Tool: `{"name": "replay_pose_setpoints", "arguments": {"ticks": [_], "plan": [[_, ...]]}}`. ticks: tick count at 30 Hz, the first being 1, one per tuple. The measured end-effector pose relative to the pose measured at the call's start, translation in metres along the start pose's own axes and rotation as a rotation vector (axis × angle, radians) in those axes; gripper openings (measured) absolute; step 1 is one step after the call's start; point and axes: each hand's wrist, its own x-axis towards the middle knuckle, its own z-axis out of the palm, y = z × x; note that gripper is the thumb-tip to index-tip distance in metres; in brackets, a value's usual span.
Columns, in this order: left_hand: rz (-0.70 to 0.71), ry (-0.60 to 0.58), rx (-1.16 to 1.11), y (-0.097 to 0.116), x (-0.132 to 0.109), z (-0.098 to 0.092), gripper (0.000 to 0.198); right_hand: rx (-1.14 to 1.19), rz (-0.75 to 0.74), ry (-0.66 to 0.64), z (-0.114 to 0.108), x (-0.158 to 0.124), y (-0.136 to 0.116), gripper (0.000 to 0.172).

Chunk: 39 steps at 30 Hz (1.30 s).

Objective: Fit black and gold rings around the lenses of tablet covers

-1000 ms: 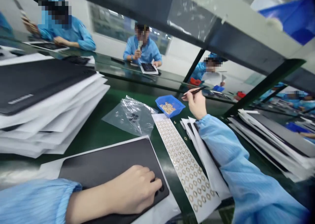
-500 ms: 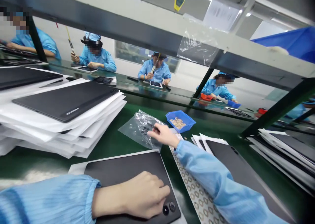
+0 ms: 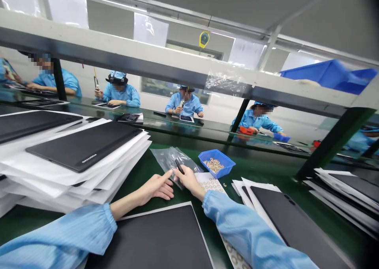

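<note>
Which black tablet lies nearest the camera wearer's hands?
The black tablet at bottom centre, just below the left hand; the others, such as the lettered tablet, lie farther off.

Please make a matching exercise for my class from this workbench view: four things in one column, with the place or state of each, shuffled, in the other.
1. blue bin
2. right hand
3. clear plastic bag
4. lettered black tablet

A. atop a stack with white sheets
B. gripping a slim black tool
C. containing small rings
D. left of the blue bin, partly behind the hands

Pairs: 1-C, 2-B, 3-D, 4-A
</note>
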Motion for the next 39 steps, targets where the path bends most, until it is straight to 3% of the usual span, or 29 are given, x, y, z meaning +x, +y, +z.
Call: {"name": "replay_pose_setpoints", "arguments": {"ticks": [5, 11, 15, 20, 23, 27, 29, 32, 34, 39], "plan": [[-0.046, -0.014, -0.156, -0.002, -0.002, 0.006, 0.035, 0.029, -0.025, 0.017, 0.003, -0.002, -0.002, 0.021], [-0.083, -0.013, -0.228, 0.000, -0.002, 0.001, 0.020, -0.009, 0.045, 0.050, -0.024, 0.011, 0.020, 0.019], [-0.080, -0.022, -0.261, 0.003, -0.004, -0.002, 0.024, 0.005, 0.053, -0.123, -0.040, 0.014, 0.030, 0.016], [0.024, 0.104, -0.359, 0.000, 0.002, -0.006, 0.025, -0.034, 0.008, -0.308, -0.045, 0.012, 0.025, 0.017], [0.031, 0.152, -0.379, -0.004, 0.006, -0.006, 0.018, -0.128, -0.030, -0.242, -0.040, 0.010, 0.020, 0.018], [0.029, 0.174, -0.384, -0.004, 0.006, -0.004, 0.017, -0.226, -0.121, -0.109, -0.031, 0.003, 0.006, 0.040], [0.029, 0.178, -0.389, -0.002, 0.004, -0.003, 0.023, -0.231, -0.176, -0.128, -0.029, 0.000, -0.003, 0.041], [0.029, 0.173, -0.391, 0.001, 0.003, -0.003, 0.025, -0.196, -0.235, -0.213, -0.029, -0.003, -0.012, 0.027], [0.019, 0.169, -0.377, 0.001, 0.004, -0.004, 0.022, -0.142, -0.214, -0.241, -0.029, -0.002, -0.012, 0.015], [-0.019, 0.184, -0.317, 0.001, 0.006, -0.003, 0.018, -0.111, -0.071, -0.123, -0.026, 0.004, 0.005, 0.031]]}}
